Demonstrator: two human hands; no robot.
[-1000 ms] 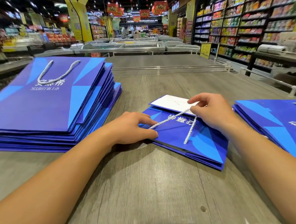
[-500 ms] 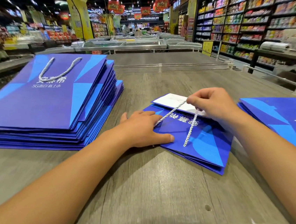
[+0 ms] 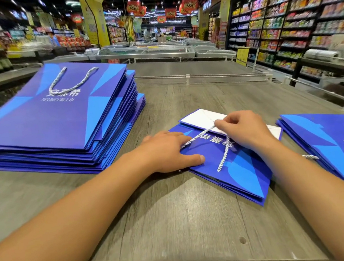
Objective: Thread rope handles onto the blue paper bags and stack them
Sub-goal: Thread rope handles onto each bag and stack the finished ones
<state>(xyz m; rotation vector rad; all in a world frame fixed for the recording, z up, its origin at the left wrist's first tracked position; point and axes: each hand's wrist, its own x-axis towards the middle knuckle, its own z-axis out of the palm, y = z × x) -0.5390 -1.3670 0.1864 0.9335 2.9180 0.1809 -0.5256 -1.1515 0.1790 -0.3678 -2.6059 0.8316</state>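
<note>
Blue paper bag (image 3: pixel 236 166) lies flat mid-bench, white folded flap at its far end, sitting on a few more flat bags. Left hand (image 3: pixel 169 152) flat, fingers straight, pressing the bag's left edge. Right hand (image 3: pixel 241 129) pinches the white rope handle (image 3: pixel 222 157) near the flap; rope trails across the bag face. Finished stack (image 3: pixel 59 121) far left, handle on top. Another bag pile (image 3: pixel 338 149) at right. Grey wood-grain bench (image 3: pixel 176 225); store shelves (image 3: pixel 303 14) behind.

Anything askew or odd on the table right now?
Nothing damaged. The tall stack at left is unevenly squared: its lower bags jut out to the right. The bag being threaded lies at an angle to the table edge, its rope ends loose, which suits mid-threading.
</note>
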